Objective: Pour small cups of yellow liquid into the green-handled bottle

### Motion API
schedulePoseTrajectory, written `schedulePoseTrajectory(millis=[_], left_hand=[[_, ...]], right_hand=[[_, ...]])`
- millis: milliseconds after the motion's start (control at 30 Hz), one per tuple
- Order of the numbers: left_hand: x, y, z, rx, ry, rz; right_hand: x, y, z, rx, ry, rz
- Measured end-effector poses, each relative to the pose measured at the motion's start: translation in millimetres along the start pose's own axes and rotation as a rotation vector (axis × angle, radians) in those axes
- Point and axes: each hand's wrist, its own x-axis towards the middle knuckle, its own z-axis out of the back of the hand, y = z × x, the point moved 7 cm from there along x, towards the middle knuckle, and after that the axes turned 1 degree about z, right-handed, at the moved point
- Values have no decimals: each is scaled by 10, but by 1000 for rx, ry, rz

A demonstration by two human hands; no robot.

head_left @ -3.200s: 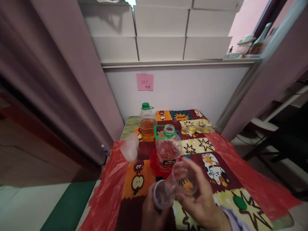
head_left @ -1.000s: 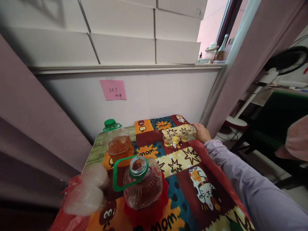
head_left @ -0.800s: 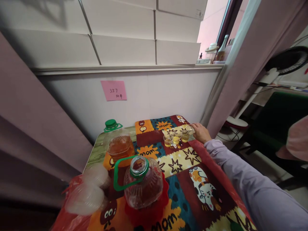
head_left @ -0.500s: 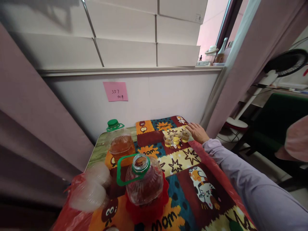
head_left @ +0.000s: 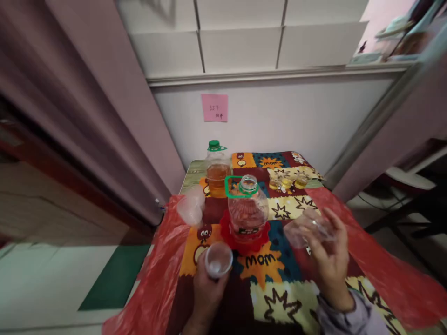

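Clear plastic cup (head_left: pixel 218 259), small and round, mouth tipped toward the camera, sits in the left hand (head_left: pixel 206 291) low in the head view, over the near edge of the table (head_left: pixel 190 171), just in front of the open jug. Left fingers curl around its base; only fingertips and knuckles show, and the wrist is cut off by the bottom edge. Contents hard to read, the bottom looks pale and empty.

Right hand (head_left: pixel 330 263) is raised over the right part of the table, fingers bent around a second clear cup (head_left: pixel 303 229). That cup is motion-blurred and see-through, so its rim and exact grip are hard to make out. A lilac sleeve (head_left: pixel 349 318) is cropped at the bottom.

Open jug (head_left: pixel 247 209): clear ribbed plastic, rounded shoulders, no cap, green ring handle at the neck, standing on a red scalloped mat (head_left: pixel 245 235). Behind it, a capped jug (head_left: pixel 216 171) with a green lid holds amber liquid; the open jug hides its lower right side. At the left edge a stack of clear cups (head_left: pixel 190 207) lies on its side, blurry.

Far right, small filled cups (head_left: pixel 288 179) hold yellow liquid, count unclear. Glossy patchwork cloth (head_left: pixel 279 288) with cartoon prints covers the table, with crinkled red plastic sheet (head_left: pixel 370 260) at both sides. Pink sticky note (head_left: pixel 214 107) on the wall, writing too small to read.
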Motion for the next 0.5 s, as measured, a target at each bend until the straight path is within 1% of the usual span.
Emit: schedulePoseTrajectory(millis=[67,100,133,200,233,300,433,500], left_hand=[[-78,-242,-127,-18,102,-45],[-113,-358,-181,-35,145,-67],[-146,-451,-216,-62,174,-77],[-207,-560,-230,-107,203,-91],[-231,-573,-217,-121,212,-93],[-256,-537,-161,-125,211,-91],[-219,-383,-81,-104,212,-68],[-178,-314,-59,-38,168,-79]], right_hand=[[-420,353,-331,70,156,50],[-572,472,-499,82,240,76],[-685,561,-637,70,293,124],[-824,640,-855,-17,375,247],[-862,643,-929,-73,404,313],[-901,602,-1021,-152,471,405],[-934,514,-1080,-221,628,475],[-990,491,-1125,-272,736,528]])
